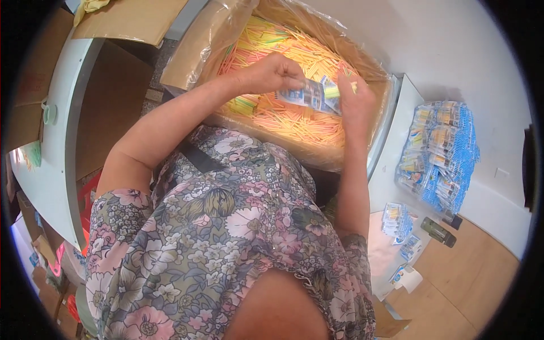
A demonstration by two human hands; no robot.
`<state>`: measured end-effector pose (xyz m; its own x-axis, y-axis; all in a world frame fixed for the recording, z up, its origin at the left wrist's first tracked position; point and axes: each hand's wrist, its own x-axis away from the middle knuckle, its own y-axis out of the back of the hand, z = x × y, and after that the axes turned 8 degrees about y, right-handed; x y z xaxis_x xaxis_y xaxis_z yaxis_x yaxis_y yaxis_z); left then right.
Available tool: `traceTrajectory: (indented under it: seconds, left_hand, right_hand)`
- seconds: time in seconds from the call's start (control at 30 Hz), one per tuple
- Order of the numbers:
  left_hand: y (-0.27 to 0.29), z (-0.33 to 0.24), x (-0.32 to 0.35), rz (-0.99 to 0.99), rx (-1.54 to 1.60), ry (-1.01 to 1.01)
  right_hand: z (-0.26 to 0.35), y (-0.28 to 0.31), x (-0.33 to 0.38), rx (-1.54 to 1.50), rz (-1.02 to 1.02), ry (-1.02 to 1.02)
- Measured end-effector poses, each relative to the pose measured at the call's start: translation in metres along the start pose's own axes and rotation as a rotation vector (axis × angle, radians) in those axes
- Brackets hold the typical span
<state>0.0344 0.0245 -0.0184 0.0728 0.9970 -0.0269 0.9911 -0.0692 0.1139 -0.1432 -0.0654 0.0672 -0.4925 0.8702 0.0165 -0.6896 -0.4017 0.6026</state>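
Observation:
Over a cardboard box (195, 59) lined with clear plastic, both my hands are at one small blue-and-clear printed packet (310, 95). The fingers of my left hand (279, 73) are pinched at the packet's left end. At its right end, my right hand (358, 106) is closed round a few pale yellow thin sticks (335, 90), whose tips lie against the packet. Whether the tips are inside it I cannot tell. Below my hands, a deep layer of loose thin sticks (297, 122) in yellow, orange, pink and green fills the box.
To the right, a big heap of filled blue packets (442, 150) lies on a white surface. Nearer are a smaller stack of packets (396, 221) and a dark green oblong object (438, 232). On the left, a white table (51, 170) carries a pale cup (50, 112).

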Motion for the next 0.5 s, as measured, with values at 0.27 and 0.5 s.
traceTrajectory:
  seconds: [0.27, 0.5]
  left_hand:
    - [0.001, -0.014, -0.001, -0.013, 0.313, 0.225]
    - [0.007, -0.009, -0.001, -0.078, 0.250, 0.217]
  right_hand:
    - [-0.036, 0.007, 0.040, 0.252, 0.543, 0.260]
    - [-0.009, 0.025, 0.019, -0.541, 0.247, -0.146]
